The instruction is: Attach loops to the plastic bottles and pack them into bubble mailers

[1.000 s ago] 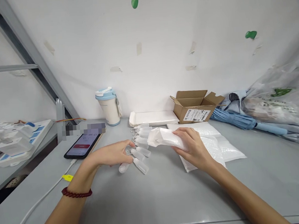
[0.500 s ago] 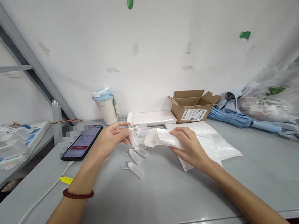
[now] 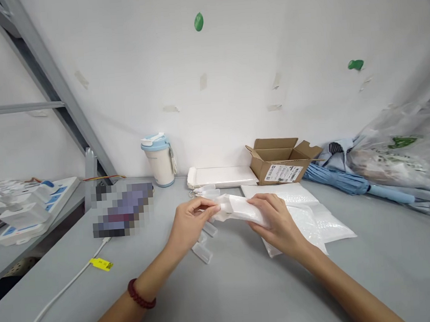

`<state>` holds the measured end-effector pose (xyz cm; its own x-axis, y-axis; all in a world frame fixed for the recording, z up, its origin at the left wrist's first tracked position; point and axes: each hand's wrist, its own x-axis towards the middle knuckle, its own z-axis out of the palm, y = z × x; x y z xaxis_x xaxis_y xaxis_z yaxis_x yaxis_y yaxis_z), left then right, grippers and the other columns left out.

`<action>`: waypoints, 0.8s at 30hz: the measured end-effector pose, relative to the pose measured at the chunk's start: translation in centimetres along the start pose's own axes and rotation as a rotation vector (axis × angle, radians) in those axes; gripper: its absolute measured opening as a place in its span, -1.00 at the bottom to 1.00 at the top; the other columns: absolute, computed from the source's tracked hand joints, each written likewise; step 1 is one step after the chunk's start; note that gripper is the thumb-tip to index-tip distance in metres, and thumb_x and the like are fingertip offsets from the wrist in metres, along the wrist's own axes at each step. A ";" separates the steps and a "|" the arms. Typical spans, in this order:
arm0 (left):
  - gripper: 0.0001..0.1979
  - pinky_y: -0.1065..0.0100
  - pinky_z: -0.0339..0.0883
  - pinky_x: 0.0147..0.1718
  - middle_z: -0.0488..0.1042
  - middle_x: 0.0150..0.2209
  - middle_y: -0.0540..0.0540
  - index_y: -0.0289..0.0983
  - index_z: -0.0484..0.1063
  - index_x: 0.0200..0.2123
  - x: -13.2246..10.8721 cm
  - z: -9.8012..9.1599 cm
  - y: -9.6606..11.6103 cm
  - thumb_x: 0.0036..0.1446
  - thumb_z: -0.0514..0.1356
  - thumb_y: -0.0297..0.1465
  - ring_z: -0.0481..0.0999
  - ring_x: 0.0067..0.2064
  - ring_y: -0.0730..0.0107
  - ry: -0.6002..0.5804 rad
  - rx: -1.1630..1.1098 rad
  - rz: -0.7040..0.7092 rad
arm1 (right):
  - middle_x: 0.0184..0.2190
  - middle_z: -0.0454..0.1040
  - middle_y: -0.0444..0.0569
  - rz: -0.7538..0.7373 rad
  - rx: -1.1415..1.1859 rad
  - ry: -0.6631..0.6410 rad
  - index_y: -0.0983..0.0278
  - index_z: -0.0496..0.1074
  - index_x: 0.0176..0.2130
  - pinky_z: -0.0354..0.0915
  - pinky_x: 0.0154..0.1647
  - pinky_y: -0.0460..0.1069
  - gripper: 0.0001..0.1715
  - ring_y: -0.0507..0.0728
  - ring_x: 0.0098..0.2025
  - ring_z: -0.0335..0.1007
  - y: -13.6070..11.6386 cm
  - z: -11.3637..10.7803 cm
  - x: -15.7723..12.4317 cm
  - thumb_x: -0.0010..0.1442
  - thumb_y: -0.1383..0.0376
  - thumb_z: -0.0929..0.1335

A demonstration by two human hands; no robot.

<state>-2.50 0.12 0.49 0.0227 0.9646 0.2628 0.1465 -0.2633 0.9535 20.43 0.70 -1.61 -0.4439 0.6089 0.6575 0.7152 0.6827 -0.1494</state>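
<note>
My right hand (image 3: 274,218) is wrapped round a white pouch (image 3: 246,210), which lies sideways above the table with its mouth toward the left. At that mouth, the thumb and fingers of my left hand (image 3: 193,221) are pressed together; whether they pinch the pouch's edge or a small item is hidden. Several small translucent bottles (image 3: 202,252) with loops lie on the table behind and below my left hand, partly covered by it. White bubble mailers (image 3: 325,217) lie flat under and to the right of my right hand.
At the back stand a blue-lidded cup (image 3: 159,162), a long white box (image 3: 223,175) and an open cardboard box (image 3: 279,161). A blue umbrella (image 3: 337,179) and plastic bags are on the right. A blurred phone (image 3: 124,209) with a cable and power strips (image 3: 59,196) are on the left.
My left hand has moved right, from the small bottles to the mouth of the pouch. My right hand still holds the pouch. The view has shifted slightly.
</note>
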 end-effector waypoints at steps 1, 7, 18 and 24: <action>-0.87 0.38 0.33 -0.37 0.53 -0.42 -0.06 -0.28 0.53 -0.47 -0.1 0.1 -0.2 -0.02 0.28 -0.33 0.47 -0.36 0.36 0.009 0.050 0.041 | -0.12 0.33 0.09 -0.009 0.003 -0.001 0.24 0.26 -0.01 0.23 -0.12 0.12 -0.58 0.23 -0.08 0.25 -0.1 0.0 0.0 0.12 0.32 0.35; -0.83 0.35 0.28 -0.35 0.54 -0.33 -0.08 -0.23 0.59 -0.33 -0.4 0.2 -0.7 0.10 0.18 -0.36 0.47 -0.30 0.33 -0.118 0.200 0.128 | -0.13 0.34 0.09 -0.003 0.023 -0.011 0.25 0.27 -0.02 0.23 -0.14 0.13 -0.58 0.23 -0.09 0.25 -0.4 -0.2 0.1 0.10 0.35 0.35; -0.83 0.36 0.22 -0.35 0.34 -0.45 0.01 -0.25 0.36 -0.49 -1.2 1.2 0.2 -0.06 0.30 -0.33 0.31 -0.34 0.37 0.195 0.464 0.281 | -0.13 0.34 0.08 -0.057 0.079 0.011 0.22 0.26 0.00 0.24 -0.12 0.13 -0.54 0.22 -0.09 0.26 -0.7 -0.5 0.2 0.08 0.38 0.35; -0.62 0.34 0.32 -0.28 0.43 -0.22 -0.11 -0.27 0.37 -0.20 0.2 -0.8 1.1 -0.08 0.29 -0.23 0.41 -0.16 0.26 -0.109 0.046 -0.140 | -0.10 0.32 0.08 -0.039 0.097 0.072 0.20 0.24 0.02 0.24 -0.11 0.13 -0.50 0.23 -0.07 0.26 -0.5 -1.1 0.3 0.06 0.36 0.35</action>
<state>-3.16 0.05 1.70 0.1055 0.9885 0.1083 0.2012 -0.1279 0.9712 20.54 0.10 -0.51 -0.4276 0.5531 0.7151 0.6410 0.7432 -0.1916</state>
